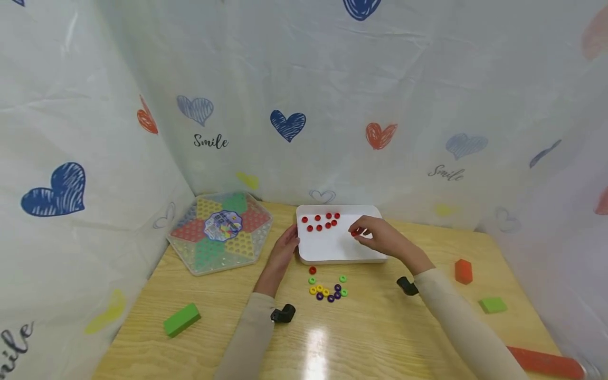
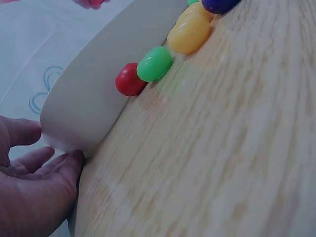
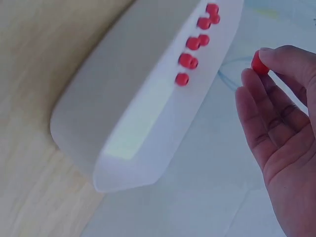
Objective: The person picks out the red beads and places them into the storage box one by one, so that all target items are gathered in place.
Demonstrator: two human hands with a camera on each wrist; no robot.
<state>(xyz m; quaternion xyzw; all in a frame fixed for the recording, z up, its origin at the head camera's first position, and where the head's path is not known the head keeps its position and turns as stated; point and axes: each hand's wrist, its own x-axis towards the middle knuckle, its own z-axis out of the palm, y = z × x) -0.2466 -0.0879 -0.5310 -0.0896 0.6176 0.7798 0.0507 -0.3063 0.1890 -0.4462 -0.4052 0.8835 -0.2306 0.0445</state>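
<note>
In the head view, a shallow white tray (image 1: pixel 342 253) holds several small red ring beads (image 1: pixel 319 228) on its left half. My left hand (image 1: pixel 285 245) holds the tray's left side. The left wrist view shows its thumb (image 2: pixel 24 132) at the rim and its fingertips low against the wall. Over the tray's right half, my right hand (image 1: pixel 377 235) pinches one red bead (image 3: pixel 259 64) between thumb and fingertips, with the other fingers loosely extended. Just in front of the tray lie a red bead (image 1: pixel 312 270) and several green, yellow (image 1: pixel 320 288) and purple (image 1: pixel 331 298) beads.
A hexagonal game board (image 1: pixel 220 232) under a clear cover lies at the back left. A green block (image 1: pixel 182 320) is at the front left. On the right are a red block (image 1: pixel 463 271), a flat green block (image 1: pixel 493 305) and a red cylinder (image 1: pixel 546 363). A printed curtain (image 1: pixel 328 174) surrounds the table.
</note>
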